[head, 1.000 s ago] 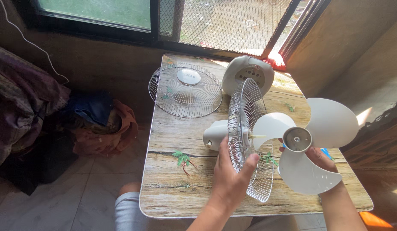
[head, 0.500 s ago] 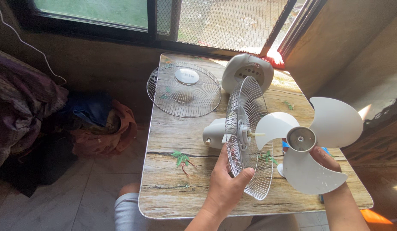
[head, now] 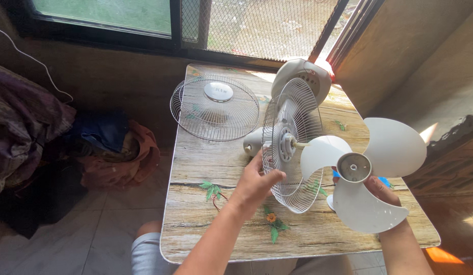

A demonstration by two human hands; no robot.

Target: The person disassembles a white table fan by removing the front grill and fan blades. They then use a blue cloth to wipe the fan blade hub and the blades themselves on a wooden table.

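A: Where does the light come from?

B: From the window along the top of the frame. Hard daylight falls on the far end of the desk and burns out a patch near the upper right.

A: And the rest?

B: The left side, over the heap of cloth, sits in deep shade. The white fan blade is bright but keeps its detail. Focus is sharp in the middle; straight lines bow slightly toward the edges.

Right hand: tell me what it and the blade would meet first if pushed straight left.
Probably the motor shaft at the rear grille; the right hand holds the fan blade just beside it. Depth is unclear.
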